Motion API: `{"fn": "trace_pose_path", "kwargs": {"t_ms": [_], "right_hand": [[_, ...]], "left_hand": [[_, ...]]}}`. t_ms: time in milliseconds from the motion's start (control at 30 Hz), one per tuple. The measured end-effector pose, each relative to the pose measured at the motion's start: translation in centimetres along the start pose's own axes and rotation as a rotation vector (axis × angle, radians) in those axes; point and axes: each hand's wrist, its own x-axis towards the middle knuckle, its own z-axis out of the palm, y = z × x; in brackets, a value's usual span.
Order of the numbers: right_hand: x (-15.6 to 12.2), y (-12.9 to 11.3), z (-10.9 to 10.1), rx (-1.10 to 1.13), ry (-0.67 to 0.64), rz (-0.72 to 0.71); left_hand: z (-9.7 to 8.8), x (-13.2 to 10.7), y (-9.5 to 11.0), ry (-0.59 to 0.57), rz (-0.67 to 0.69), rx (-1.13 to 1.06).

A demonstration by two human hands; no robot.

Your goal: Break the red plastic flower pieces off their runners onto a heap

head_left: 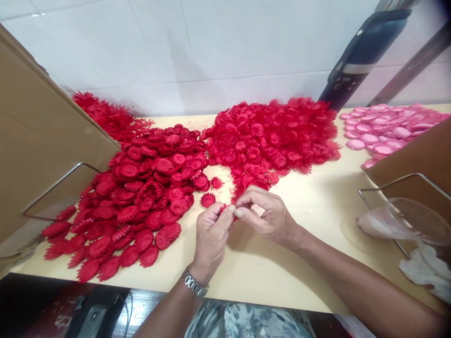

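My left hand (211,234) and my right hand (264,213) meet over the pale table (317,197), fingertips pinched together on a small red petal piece (225,210), mostly hidden by the fingers. A silver watch (193,283) sits on my left wrist. To the left lies a heap of red round flower pieces (141,202). Behind my hands is a second heap of red frilly petal pieces (271,136). A loose red piece (207,199) lies just left of my fingers.
A pile of pink petal pieces (384,126) lies at the far right. Cardboard boxes stand at the left (38,141) and right (419,159), each with a wire frame. A clear plastic bag (412,225) hangs on the right frame. A white tiled wall stands behind the table.
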Motion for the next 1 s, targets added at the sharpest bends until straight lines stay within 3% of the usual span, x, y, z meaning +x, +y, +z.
{"fn": "trace_pose_path", "kwargs": {"t_ms": [167, 333, 500, 700, 1000], "right_hand": [[0.2, 0.3, -0.3, 0.129, -0.140, 0.060], [0.4, 0.0, -0.3, 0.099, -0.217, 0.035], [0.3, -0.3, -0.2, -0.028, -0.142, -0.030], [0.1, 0.3, 0.0, -0.120, -0.084, -0.104], [0.0, 0.6, 0.2, -0.212, -0.067, -0.204]], "left_hand": [[0.2, -0.1, 0.2, -0.005, -0.044, -0.027], [0.3, -0.2, 0.3, 0.000, -0.028, 0.044], [-0.6, -0.4, 0.2, -0.083, 0.006, 0.145], [-1.7, -0.5, 0.6, -0.185, -0.047, 0.086], [-1.2, -0.8, 0.1, -0.027, -0.018, -0.023]]}}
